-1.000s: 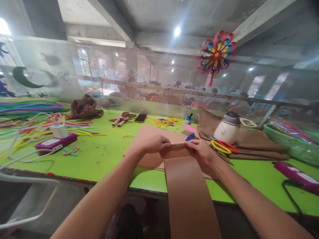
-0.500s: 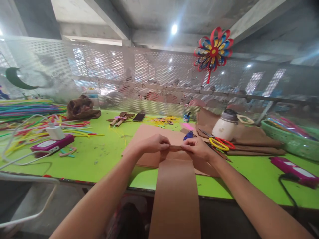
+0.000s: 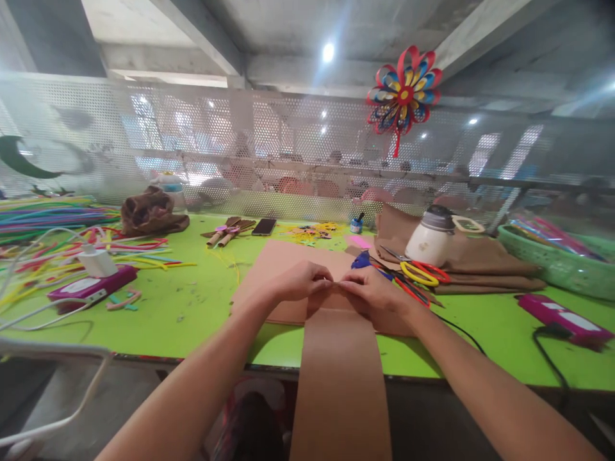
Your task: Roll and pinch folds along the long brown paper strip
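A long brown paper strip (image 3: 342, 378) hangs over the table's near edge toward me, its upper end on the table. My left hand (image 3: 307, 280) pinches the far end of this strip from the left. From the right, my right hand (image 3: 368, 287) pinches the same end, and the fingertips of both hands nearly meet. Beneath them lies a flat tan cardboard sheet (image 3: 269, 275). A blue-handled tool (image 3: 361, 259) lies just beyond my right hand, close to red-handled pliers or cutters (image 3: 412, 291), partly hidden by that hand.
Yellow-and-red-handled scissors (image 3: 423, 272), a cream bottle (image 3: 430, 240) and folded brown sheets (image 3: 490, 266) lie to the right, near a green basket (image 3: 552, 262). A purple power strip (image 3: 93, 288) and colourful pipe cleaners (image 3: 52, 221) are on the left. A phone (image 3: 264, 226) lies behind.
Both hands have drawn closer together along the strip's far end, my right hand moving left. The view has shifted slightly to the right.
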Motion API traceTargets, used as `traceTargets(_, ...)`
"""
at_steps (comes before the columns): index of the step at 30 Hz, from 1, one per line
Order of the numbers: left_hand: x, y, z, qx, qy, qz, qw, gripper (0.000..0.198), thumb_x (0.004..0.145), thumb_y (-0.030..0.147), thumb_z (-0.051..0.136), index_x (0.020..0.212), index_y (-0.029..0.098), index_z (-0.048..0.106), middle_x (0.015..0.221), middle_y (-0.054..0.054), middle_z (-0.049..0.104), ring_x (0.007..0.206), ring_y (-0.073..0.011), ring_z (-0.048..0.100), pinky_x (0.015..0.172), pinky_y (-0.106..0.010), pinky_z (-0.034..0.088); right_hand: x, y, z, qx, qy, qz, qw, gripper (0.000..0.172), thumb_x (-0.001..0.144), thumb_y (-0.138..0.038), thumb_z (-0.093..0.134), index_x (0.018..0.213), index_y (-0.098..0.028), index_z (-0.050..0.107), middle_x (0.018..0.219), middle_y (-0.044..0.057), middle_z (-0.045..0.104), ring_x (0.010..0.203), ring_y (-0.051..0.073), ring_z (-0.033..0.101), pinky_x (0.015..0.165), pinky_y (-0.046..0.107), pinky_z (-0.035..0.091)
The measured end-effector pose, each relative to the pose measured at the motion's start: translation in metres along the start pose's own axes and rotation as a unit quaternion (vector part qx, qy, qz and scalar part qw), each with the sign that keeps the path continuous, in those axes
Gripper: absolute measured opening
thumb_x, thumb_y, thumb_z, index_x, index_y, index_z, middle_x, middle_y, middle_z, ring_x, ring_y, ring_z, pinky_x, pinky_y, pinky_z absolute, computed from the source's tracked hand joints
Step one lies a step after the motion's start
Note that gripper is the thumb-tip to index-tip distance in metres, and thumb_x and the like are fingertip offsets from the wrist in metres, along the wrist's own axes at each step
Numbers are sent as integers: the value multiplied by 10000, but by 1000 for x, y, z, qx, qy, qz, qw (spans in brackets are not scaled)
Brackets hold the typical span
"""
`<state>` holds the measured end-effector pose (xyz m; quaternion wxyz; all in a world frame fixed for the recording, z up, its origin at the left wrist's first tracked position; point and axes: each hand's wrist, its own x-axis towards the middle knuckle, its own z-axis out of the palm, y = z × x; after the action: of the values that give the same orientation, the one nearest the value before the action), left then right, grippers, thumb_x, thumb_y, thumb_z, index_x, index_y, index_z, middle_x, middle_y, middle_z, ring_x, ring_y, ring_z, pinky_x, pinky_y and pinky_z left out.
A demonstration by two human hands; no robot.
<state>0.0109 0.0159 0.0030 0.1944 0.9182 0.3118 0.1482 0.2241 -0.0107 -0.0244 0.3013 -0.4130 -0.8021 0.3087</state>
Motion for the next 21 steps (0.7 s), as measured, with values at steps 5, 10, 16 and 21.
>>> traceTargets(5, -2, -12, -4, -36, -26, 6, 999, 242, 852, 305, 459, 776, 148, 627, 635, 1, 596, 568, -100, 498, 563, -210, 347, -1, -1, -4, -11, -7, 8, 1000, 389, 802, -486, 532, 631, -142, 590, 583, -16, 493, 558, 106, 403, 525, 234, 302)
traceTargets(10, -7, -14, -11, -211, -36, 19, 977, 243, 848, 341, 514, 807, 127, 620, 616, 7, 545, 565, -93, 481, 564, -219, 372, -5, -4, -18, 212, 27, 30, 977, 448, 829, -534, 477, 887, -126, 653, 779, 74, 623, 715, 168, 553, 674, 303, 426)
traceTargets(16, -9, 1, -1, -455, -73, 30, 887, 268, 761, 367, 661, 864, 122, 628, 610, 29, 514, 538, -69, 481, 537, -206, 411, -17, -22, -18, 322, -56, -42, 944, 456, 714, -345, 697, 1144, -240, 591, 991, 58, 607, 852, 177, 572, 724, 302, 458)
traceTargets(21, -4, 7, 17, -538, -143, 8, 830, 304, 684, 384, 733, 822, 135, 628, 584, 35, 532, 480, -79, 524, 490, -210, 444, -22, -36, -14, 212, -81, -138, 964, 259, 728, -362, 695, 918, -186, 701, 802, 27, 563, 769, 143, 507, 720, 285, 428)
